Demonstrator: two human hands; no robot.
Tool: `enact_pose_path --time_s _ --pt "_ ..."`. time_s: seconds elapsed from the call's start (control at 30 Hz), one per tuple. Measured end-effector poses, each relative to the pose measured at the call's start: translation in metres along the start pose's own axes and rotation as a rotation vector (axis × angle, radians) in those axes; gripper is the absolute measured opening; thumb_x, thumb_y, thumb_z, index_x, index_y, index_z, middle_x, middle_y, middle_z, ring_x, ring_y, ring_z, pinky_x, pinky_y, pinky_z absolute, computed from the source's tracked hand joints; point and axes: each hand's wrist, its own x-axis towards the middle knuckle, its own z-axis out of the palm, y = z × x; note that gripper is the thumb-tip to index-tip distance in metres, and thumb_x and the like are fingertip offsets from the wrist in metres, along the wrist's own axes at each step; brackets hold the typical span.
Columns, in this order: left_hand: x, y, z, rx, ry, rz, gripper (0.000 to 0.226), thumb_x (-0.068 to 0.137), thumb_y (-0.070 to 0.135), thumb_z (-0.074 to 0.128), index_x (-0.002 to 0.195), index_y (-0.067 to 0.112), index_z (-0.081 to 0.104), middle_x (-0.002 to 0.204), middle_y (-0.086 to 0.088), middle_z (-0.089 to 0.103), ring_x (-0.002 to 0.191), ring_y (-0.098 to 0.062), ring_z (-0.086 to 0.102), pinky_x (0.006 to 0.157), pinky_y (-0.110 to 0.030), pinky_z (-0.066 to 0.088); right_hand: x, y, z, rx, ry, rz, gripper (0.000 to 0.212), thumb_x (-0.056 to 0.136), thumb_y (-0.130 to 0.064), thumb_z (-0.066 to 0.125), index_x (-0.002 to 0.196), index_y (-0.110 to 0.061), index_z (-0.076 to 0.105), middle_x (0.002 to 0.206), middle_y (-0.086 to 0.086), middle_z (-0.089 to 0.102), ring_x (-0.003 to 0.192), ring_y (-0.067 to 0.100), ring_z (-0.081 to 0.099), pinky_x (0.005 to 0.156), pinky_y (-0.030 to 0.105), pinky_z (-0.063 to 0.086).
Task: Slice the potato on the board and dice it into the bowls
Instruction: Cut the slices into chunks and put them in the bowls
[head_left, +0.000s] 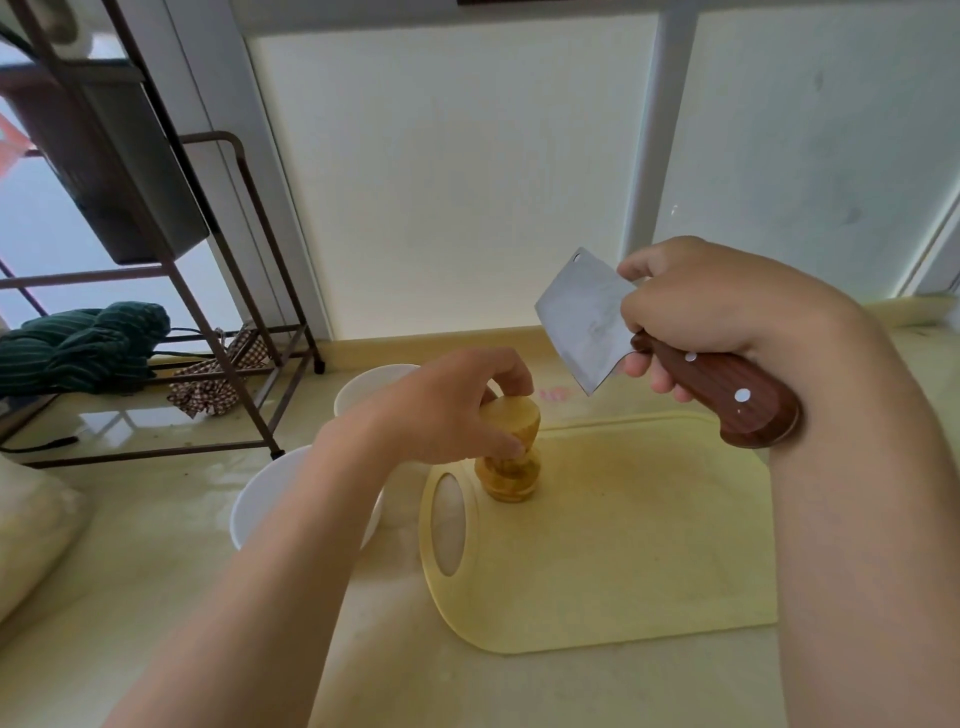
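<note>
Left hand (457, 405), fingers curled round a cut potato piece (511, 422), held directly over a second piece (506, 482) that stands at the left end of the cutting board (623, 545). Right hand (717, 312) grips the handle of the cleaver (582, 322), blade raised above the board. Near bowl (265, 493) and far bowl (363, 387) sit just left of the board.

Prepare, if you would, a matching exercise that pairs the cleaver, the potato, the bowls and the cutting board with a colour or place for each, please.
Things:
1. cleaver
2. potato
3. bowls
4. cutting board

Colour or place:
A. white, to the left of the board
B. yellow, lying flat
C. raised in the air, gripped by the right hand
D. at the board's left end, held by the left hand

Pairs: 1-C, 2-D, 3-A, 4-B
</note>
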Motion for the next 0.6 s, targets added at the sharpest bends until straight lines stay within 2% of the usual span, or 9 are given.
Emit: enact_pose_path --time_s 0.27,0.47,0.6 --pt "0.0037 -0.0032 0.0 0.042 0.003 0.016 0.068 0.074 0.04 0.082 0.133 0.036 0.049 0.12 0.019 0.05 0.103 -0.005 0.056 0.078 -0.015 0.045 0.0016 0.0013 -0.0005 -0.011 -0.003 0.004 0.02 0.095 -0.002 0.042 0.093 -0.02 0.05 0.079 0.018 0.075 0.045 0.021 0.065 0.049 0.033 0.054" --pt "0.0045 -0.0051 0.001 0.04 0.022 0.038 0.06 0.071 0.044 0.083 0.124 0.034 0.058 0.115 0.019 0.052 0.104 -0.002 0.054 0.085 -0.021 0.047 0.0021 0.0024 -0.0017 -0.018 0.007 0.01 0.017 0.095 -0.003 0.042 0.095 -0.017 0.052 0.081 0.019 0.076 0.044 0.019 0.065 0.048 0.033 0.054" --pt "0.0034 -0.0048 0.0007 0.02 0.039 0.039 0.057 0.07 0.041 0.084 0.12 0.035 0.057 0.112 0.02 0.054 0.101 0.0 0.054 0.079 -0.014 0.045 0.0027 0.0033 -0.0011 -0.019 0.012 0.01 0.017 0.095 -0.003 0.042 0.099 -0.016 0.052 0.081 0.019 0.076 0.046 0.02 0.065 0.049 0.033 0.055"
